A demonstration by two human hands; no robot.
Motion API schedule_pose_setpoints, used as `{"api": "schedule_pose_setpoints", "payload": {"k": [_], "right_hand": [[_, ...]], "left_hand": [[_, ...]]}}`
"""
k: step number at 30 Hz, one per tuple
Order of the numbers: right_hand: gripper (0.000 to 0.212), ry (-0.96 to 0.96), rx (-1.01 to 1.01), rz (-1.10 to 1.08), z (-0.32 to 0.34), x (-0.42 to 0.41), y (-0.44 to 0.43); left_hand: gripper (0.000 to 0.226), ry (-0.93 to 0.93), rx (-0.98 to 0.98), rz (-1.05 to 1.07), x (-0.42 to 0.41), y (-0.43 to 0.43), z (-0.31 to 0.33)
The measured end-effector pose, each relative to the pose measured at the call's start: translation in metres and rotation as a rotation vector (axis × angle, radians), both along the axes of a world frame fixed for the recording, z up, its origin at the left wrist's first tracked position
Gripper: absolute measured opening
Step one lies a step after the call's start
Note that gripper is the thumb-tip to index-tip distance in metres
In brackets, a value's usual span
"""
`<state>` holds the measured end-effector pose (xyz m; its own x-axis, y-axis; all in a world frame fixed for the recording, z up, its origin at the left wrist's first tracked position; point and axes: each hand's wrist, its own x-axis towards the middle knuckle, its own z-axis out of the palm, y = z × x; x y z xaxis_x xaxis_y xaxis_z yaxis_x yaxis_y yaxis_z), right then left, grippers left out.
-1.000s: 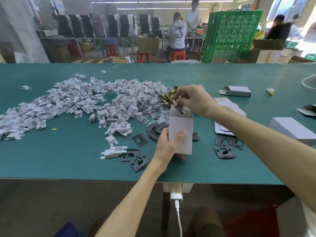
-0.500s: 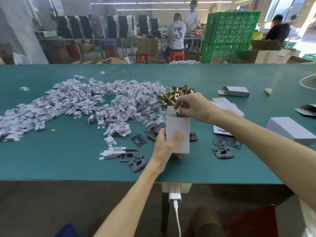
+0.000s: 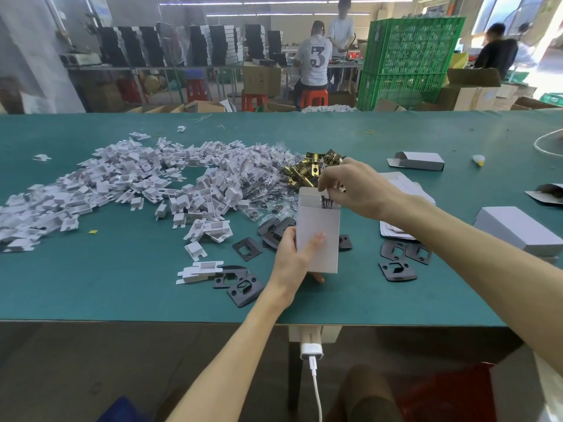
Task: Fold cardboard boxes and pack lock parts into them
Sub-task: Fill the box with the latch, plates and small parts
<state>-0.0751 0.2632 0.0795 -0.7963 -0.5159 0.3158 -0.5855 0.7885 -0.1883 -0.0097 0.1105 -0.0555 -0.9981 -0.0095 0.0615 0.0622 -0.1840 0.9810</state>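
The desk (image 3: 128, 293) has a green top and spans the full width of the view. A wide pile of white inserts (image 3: 122, 184) covers its left half. Green crates (image 3: 408, 59) are stacked beyond the far edge, and people work at benches in the background.

A closed box (image 3: 518, 229) lies at the right edge of the desk. A stack of flat blanks (image 3: 405, 190) lies behind the right forearm. A folded box (image 3: 419, 161) with 1 end flap open lies beyond the stack.

The box (image 3: 320, 236) is held upright over the front centre of the desk, open end up. The left hand (image 3: 291, 260) grips its lower half, with the thumb across the front face and the fingers curled behind and under it. The right hand (image 3: 355, 190) is at the open mouth. Its fingers are curled round a lock part (image 3: 328, 203) that sits partly inside the box. Only a dark end and a small brass tip of it show.

Brass latches (image 3: 304, 170) lie in a heap just behind the box, beside bagged screws (image 3: 271, 193). Black plates (image 3: 243, 287) lie flat on the desk on both sides of the box. A white charger (image 3: 311, 351) with a cable hangs below the front edge.
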Motion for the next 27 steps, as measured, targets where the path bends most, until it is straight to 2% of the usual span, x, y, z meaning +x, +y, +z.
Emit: {"api": "schedule_pose_setpoints", "payload": {"k": [11, 17, 20, 23, 27], "right_hand": [[0.022, -0.098, 0.018, 0.036, -0.011, 0.0, 0.0], [0.027, -0.212, 0.02, 0.041, -0.003, -0.001, 0.001], [0.031, -0.165, 0.013, -0.017, -0.001, -0.004, 0.002], [0.032, -0.095, 0.098, -0.049, 0.004, -0.005, 0.002], [0.035, -0.192, 0.244, -0.051, -0.004, 0.0, -0.003]], "left_hand": [[0.033, -0.014, -0.01, 0.003, -0.002, -0.001, -0.003], [0.05, -0.01, -0.008, -0.006, -0.001, -0.001, -0.001], [0.049, 0.0, -0.011, -0.007, -0.001, -0.001, -0.002], [0.051, 0.008, -0.027, -0.012, -0.002, -0.001, -0.004], [0.053, 0.007, -0.034, -0.019, -0.002, -0.001, -0.004]]}}
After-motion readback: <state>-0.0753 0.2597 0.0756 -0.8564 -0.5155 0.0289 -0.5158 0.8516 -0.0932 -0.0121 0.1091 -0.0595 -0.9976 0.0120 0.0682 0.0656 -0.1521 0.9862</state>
